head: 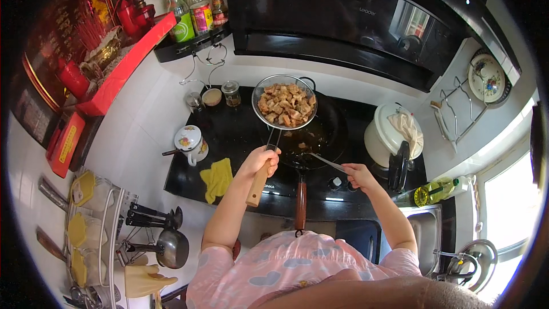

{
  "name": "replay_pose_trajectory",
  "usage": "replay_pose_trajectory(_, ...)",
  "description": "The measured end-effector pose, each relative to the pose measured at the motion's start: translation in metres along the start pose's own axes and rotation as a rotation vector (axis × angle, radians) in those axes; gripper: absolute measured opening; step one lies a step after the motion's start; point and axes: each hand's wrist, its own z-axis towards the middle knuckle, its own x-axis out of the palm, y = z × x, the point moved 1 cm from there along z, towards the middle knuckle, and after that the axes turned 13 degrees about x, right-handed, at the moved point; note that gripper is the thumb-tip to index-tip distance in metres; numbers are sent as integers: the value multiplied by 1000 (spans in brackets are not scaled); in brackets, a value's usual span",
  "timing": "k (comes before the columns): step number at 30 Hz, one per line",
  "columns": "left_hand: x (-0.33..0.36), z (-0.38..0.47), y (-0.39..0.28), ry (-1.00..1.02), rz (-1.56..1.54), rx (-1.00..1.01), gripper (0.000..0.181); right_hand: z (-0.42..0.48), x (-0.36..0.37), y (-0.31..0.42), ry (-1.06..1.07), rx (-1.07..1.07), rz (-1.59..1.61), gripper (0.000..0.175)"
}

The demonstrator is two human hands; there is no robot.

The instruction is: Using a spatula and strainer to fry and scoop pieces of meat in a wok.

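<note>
My left hand [263, 162] grips the wooden handle [260, 183] of a round wire-mesh strainer [255, 98]. Browned, chopped pieces of what looks like meat [288, 105] fill the strainer, which is held over the left side of a dark wok [339, 126]. In my right hand [359, 176] is a thin metal utensil [328, 162]; its far end reaches down into the wok, and its tip is hard to make out. Dark oil and a few loose pieces [303, 145] lie in the wok. The wok's brown handle [301, 206] points towards my body.
On the black glass cooktop [248, 146] are a yellow cloth [217, 179], a floral enamel pot [191, 141] and small jars [231, 93]. A large white lidded pot [379, 131] stands at right, near an oil bottle [435, 192] and sink [424, 231]. A range hood [334, 13] overhangs the back.
</note>
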Motion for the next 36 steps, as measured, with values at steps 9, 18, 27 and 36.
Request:
replay_pose_trajectory(9, 5, 2, 0, 25, -12, -9, 13, 63, 29, 22, -56, -57, 113, 33)
replay_pose_trajectory(18, 4, -22, 10, 14, 80, -40, 18, 92, 28, 35, -54, -145, 218, 41)
replay_pose_trajectory(27, -10, -61, 32, -29, 67, -152, 16, 44, -12, 70, -113, -196, 177, 37)
replay_pose_trajectory(36, -11, -41, 47, -5, 58, -173, 18, -14, -26, 103, -182, -315, -83, 39)
